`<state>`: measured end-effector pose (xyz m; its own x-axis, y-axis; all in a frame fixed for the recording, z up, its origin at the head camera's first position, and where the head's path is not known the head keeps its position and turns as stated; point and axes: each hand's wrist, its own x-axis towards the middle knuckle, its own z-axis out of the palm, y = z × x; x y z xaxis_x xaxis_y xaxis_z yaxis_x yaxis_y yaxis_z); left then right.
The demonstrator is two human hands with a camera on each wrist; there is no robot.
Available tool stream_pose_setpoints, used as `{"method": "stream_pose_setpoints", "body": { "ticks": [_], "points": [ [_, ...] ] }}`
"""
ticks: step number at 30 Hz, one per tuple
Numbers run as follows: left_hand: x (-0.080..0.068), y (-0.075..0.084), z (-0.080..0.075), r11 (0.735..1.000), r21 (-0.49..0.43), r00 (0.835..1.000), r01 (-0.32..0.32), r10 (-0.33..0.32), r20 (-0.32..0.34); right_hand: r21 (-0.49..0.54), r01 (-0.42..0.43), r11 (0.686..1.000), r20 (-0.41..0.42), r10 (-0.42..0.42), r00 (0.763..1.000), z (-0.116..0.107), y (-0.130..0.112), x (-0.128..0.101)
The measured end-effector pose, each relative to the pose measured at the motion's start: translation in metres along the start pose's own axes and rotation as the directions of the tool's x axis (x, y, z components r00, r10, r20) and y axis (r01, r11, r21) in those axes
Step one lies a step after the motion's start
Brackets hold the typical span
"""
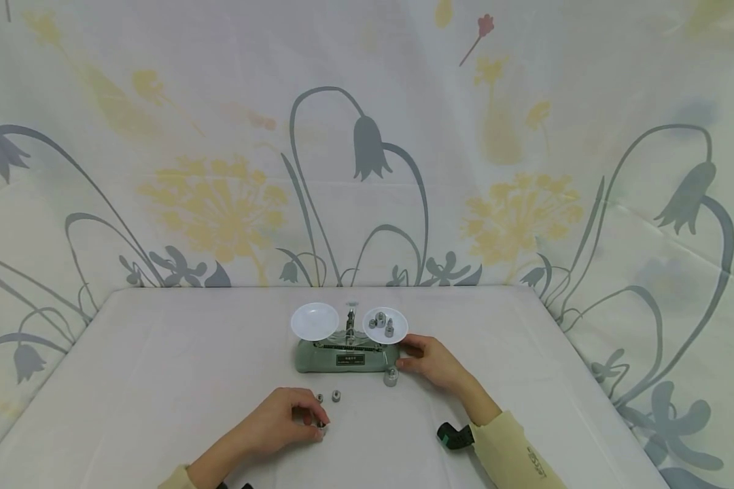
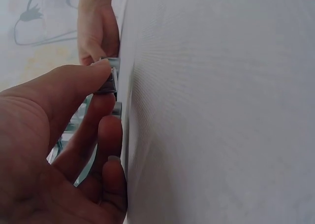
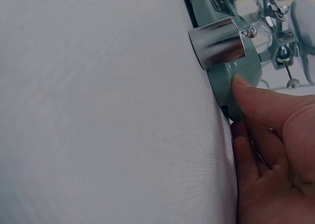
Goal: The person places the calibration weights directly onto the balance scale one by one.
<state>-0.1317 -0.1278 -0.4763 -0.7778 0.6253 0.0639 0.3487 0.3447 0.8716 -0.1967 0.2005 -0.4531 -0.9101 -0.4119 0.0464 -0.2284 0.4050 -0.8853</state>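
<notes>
A green balance scale (image 1: 318, 360) stands mid-table with two white pans. My right hand (image 1: 434, 363) grips the right end of its base, thumb (image 3: 256, 98) in front. Several metal weights (image 1: 380, 318) are on the right pan (image 1: 370, 335); the left pan (image 1: 315, 320) holds nothing. In front of the base's right end stands a larger knobbed weight (image 1: 391, 377). My left hand (image 1: 281, 422) pinches a small metal weight (image 2: 107, 86) between thumb and index finger, low over the table. Beyond that hand stand two small weights, one (image 1: 320, 398) beside its fingers, the other (image 1: 336, 396) farther right.
A white cloth covers the table (image 1: 177, 353). Behind and at both sides hangs a flower-printed curtain (image 1: 367, 204). A black strap piece (image 1: 455, 436) sticks out by the right sleeve (image 1: 514, 451).
</notes>
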Motion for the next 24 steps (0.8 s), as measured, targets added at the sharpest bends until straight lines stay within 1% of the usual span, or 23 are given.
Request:
{"method": "stream_pose_setpoints", "body": {
  "ticks": [5, 8, 13, 18, 24],
  "points": [
    [-0.001, 0.001, 0.0, 1.0, 0.012, 0.999, -0.022, 0.023, -0.028, 0.0, 0.002, 1.0, -0.003, -0.002, 1.0, 0.0, 0.0, 0.0],
    [-0.001, 0.001, -0.001, 1.0, 0.014, 0.999, -0.025, 0.026, -0.046, -0.007, 0.011, 1.0, 0.0, -0.011, 1.0, 0.0, 0.001, 0.0],
    [-0.002, 0.001, -0.004, 1.0, 0.012, 0.998, -0.005, 0.006, -0.066, -0.011, 0.016, 1.0, 0.013, -0.015, 1.0, -0.001, 0.002, 0.001],
    [-0.002, 0.004, -0.01, 0.999, 0.04, 0.996, 0.018, -0.015, -0.085, -0.004, 0.016, 1.0, 0.018, -0.016, 1.0, -0.001, 0.003, 0.001],
    [-0.002, 0.01, -0.019, 0.999, 0.052, 0.993, -0.009, 0.016, -0.12, 0.002, 0.021, 1.0, 0.015, -0.021, 1.0, -0.001, 0.002, 0.0]
  ]
}}
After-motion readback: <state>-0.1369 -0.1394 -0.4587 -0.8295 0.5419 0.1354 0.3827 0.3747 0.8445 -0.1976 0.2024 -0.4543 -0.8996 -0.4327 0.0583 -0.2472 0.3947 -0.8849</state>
